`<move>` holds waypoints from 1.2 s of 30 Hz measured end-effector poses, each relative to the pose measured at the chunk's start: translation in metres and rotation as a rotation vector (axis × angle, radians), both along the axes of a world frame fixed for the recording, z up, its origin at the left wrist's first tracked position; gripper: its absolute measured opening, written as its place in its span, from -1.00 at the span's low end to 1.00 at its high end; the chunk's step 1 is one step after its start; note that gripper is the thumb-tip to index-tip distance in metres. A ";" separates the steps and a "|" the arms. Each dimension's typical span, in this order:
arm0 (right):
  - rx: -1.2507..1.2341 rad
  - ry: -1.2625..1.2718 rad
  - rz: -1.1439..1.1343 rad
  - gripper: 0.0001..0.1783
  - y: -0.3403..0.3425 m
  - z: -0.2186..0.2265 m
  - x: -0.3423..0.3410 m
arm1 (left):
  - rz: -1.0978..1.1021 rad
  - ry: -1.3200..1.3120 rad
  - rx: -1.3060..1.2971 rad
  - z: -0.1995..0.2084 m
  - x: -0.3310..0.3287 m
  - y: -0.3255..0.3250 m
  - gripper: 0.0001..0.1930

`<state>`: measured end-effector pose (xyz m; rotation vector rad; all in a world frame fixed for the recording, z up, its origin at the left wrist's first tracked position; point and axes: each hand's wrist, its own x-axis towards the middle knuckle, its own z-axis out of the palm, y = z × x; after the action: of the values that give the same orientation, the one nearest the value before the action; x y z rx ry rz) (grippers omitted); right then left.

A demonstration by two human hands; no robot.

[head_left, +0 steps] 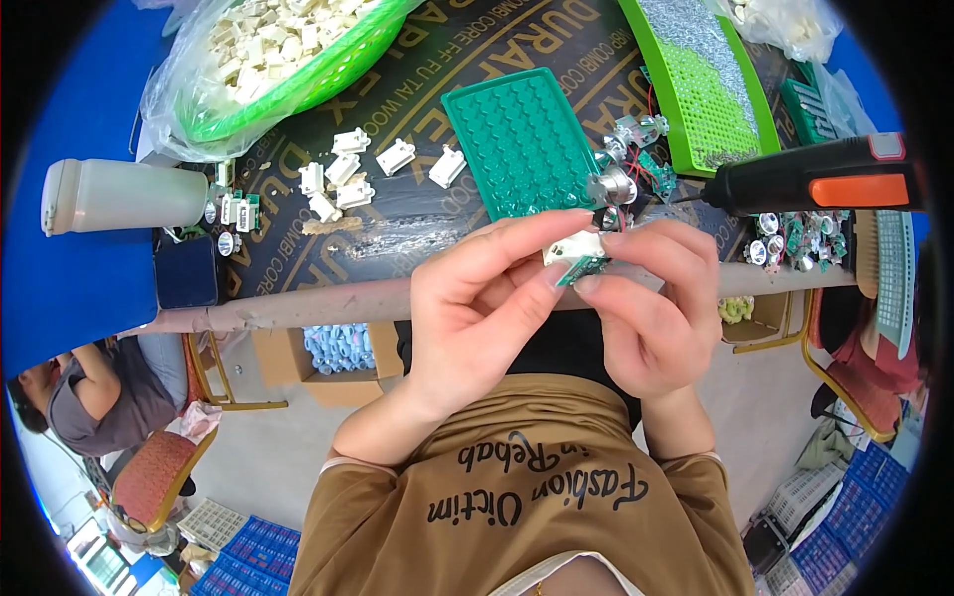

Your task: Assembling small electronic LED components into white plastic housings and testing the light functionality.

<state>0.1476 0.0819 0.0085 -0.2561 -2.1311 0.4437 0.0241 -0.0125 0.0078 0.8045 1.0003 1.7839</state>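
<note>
Dark worktop (402, 204) below; I observe left hand (472, 298) and right hand (658, 313) pinching white housing (566, 250) and green board (579, 269); uneven pressure could misalign them.

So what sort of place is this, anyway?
Probably a small assembly workshop, judging by the green basket of white plastic parts, the electric screwdriver and the green bin of small silvery pieces.

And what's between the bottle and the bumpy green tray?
In the head view: loose white pieces, with small green-and-white parts nearer the bottle.
</note>
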 end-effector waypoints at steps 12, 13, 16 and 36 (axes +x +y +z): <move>-0.503 0.085 -0.052 -0.80 -0.001 -0.003 0.004 | 0.055 0.046 -0.050 -0.009 -0.003 0.003 -0.66; -0.594 0.117 -0.050 -0.82 -0.001 0.001 0.006 | 0.133 0.099 -0.047 -0.008 -0.003 0.004 -0.66; -0.789 0.131 0.123 -0.84 0.005 0.009 0.010 | 0.222 0.087 -0.035 -0.001 -0.004 0.007 -0.67; -0.571 0.078 0.011 -0.77 -0.001 0.012 -0.011 | 0.173 0.334 0.018 -0.005 -0.003 -0.001 -0.70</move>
<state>0.1368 0.0807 0.0203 -0.5382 -1.8899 1.0492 0.0215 -0.0138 0.0029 1.0793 1.3057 1.8415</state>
